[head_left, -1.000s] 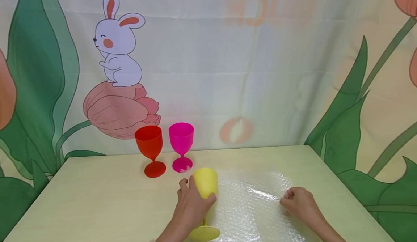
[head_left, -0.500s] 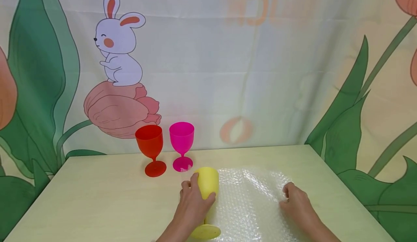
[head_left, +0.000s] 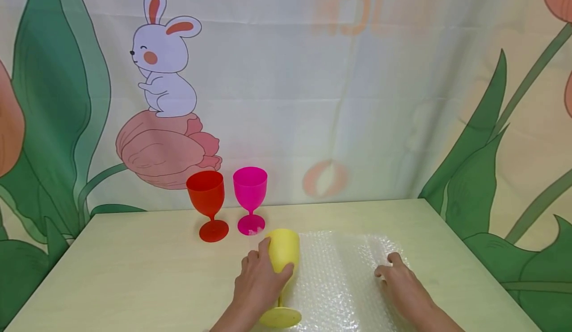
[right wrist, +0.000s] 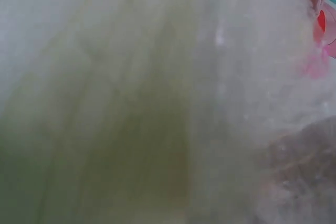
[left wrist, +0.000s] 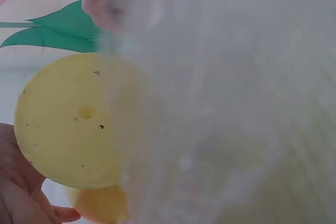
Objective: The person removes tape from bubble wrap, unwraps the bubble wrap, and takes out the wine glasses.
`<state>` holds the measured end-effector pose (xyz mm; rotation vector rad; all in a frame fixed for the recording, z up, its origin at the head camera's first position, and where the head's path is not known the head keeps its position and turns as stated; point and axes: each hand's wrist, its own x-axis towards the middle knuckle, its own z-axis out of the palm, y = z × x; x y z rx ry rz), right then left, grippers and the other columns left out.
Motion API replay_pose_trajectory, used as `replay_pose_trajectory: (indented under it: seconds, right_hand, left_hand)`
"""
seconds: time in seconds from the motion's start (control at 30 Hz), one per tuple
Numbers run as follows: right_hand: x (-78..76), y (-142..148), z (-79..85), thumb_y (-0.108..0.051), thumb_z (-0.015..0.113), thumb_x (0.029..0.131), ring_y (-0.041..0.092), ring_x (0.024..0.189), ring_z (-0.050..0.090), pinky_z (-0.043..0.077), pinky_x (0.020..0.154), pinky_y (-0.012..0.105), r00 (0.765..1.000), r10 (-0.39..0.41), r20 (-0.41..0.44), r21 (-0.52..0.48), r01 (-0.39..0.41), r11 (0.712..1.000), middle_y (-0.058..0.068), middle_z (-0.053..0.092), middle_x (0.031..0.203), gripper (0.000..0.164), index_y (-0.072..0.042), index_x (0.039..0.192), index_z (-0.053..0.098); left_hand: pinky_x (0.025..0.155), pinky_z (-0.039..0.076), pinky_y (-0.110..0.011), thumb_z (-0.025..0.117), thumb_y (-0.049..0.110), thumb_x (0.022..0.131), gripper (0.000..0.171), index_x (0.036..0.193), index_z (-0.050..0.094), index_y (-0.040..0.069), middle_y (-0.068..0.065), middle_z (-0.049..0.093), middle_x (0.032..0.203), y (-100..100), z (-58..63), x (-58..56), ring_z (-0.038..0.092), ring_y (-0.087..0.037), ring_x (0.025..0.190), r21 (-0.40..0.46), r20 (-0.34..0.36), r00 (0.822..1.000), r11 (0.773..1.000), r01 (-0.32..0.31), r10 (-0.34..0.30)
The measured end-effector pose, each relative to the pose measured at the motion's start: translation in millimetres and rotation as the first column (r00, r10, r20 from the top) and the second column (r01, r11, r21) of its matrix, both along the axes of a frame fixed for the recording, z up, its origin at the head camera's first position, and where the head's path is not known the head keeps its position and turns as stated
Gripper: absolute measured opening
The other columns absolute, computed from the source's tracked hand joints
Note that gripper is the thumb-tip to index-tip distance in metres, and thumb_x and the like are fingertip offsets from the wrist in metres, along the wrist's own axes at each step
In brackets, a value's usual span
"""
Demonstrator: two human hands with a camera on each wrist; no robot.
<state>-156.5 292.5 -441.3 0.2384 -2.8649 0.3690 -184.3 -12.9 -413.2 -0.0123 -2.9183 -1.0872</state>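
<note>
A yellow plastic goblet (head_left: 285,250) lies along the left edge of a bubble wrap sheet (head_left: 330,282), its round base toward me. My left hand (head_left: 262,277) grips the bowl, fingers on the far left side and thumb on the right. In the left wrist view, the underside of the base (left wrist: 63,119) shows large, partly veiled by blurred bubble wrap. My right hand (head_left: 404,287) holds the sheet's right side with curled fingers; the wrap hides most of this hand in the right wrist view.
A red goblet (head_left: 206,193) and a pink goblet (head_left: 250,188) stand upright near the back edge of the pale wooden table (head_left: 147,267). Behind the table hangs a cloth backdrop (head_left: 277,74) printed with a rabbit and flowers.
My right hand has shifted slightly left over the bubble wrap, and the sheet's creases and shine have changed. My left hand stays on the yellow goblet, nearly in place.
</note>
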Motion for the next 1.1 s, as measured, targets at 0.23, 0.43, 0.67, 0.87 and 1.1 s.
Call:
replay_pose_trajectory:
  seconds: [0.23,0.43,0.67,0.87,1.1]
  right_hand:
    - [0.2,-1,5.3,-0.03,0.083,0.086,0.043,0.11,0.058,0.055,0.078,0.054,1.0,-0.014,0.005,0.271,0.012,0.963,0.025,0.059,0.126,0.014,-0.016,0.088,0.081]
    - [-1.8,-4,8.8,-0.046,0.083,0.081,0.046,0.123,0.05,0.047,0.09,0.061,0.999,0.047,-0.011,0.395,-0.039,0.918,0.022,0.057,0.134,0.03,-0.017,0.085,0.079]
    - [-7.0,-8,3.1,-0.02,0.09,0.076,0.041,0.117,0.056,0.052,0.09,0.055,0.971,0.231,-0.071,0.326,-0.196,0.925,0.02,0.062,0.127,0.024,-0.009,0.09,0.073]
    - [-5.7,-13,-4.1,0.005,0.081,0.079,0.032,0.101,0.066,0.058,0.08,0.041,0.938,0.347,-0.018,0.203,-0.337,0.919,0.013,0.067,0.112,0.038,-0.011,0.112,0.074]
    - [-1.9,-14,-5.7,0.012,0.071,0.084,0.032,0.105,0.065,0.058,0.085,0.043,0.932,0.362,0.018,0.227,-0.356,0.906,0.013,0.068,0.113,0.04,-0.007,0.119,0.074]
  left_hand:
    - [0.088,0.046,-0.047,0.076,0.035,0.084,0.072,0.141,0.052,0.0,-0.018,0.049,0.121,-2,0.0,-1.0,0.044,-0.032,0.108,-0.032,-0.098,0.995,0.999,-0.007,0.004]
    - [0.083,0.049,-0.043,0.076,0.031,0.084,0.073,0.142,0.051,-0.005,-0.018,0.047,0.118,-2,-0.7,-0.9,0.045,-0.031,0.107,0.017,-0.105,0.994,1.0,-0.001,0.003]
    - [0.084,0.051,-0.044,0.077,0.029,0.084,0.074,0.142,0.05,-0.007,-0.017,0.046,0.12,0,0.0,-1.7,0.046,-0.032,0.109,0.044,-0.095,0.996,0.999,-0.001,0.005]
    - [0.085,0.053,-0.047,0.078,0.027,0.086,0.078,0.15,0.043,0.0,-0.02,0.044,0.128,2,0.8,-2.2,0.048,-0.034,0.109,0.083,-0.053,0.999,0.997,-0.001,0.006]
    - [0.082,0.053,-0.046,0.07,0.025,0.092,0.065,0.152,0.048,0.016,-0.023,0.042,0.133,2,2.1,2.1,0.051,-0.035,0.108,0.075,-0.042,0.999,0.997,0.02,-0.017]
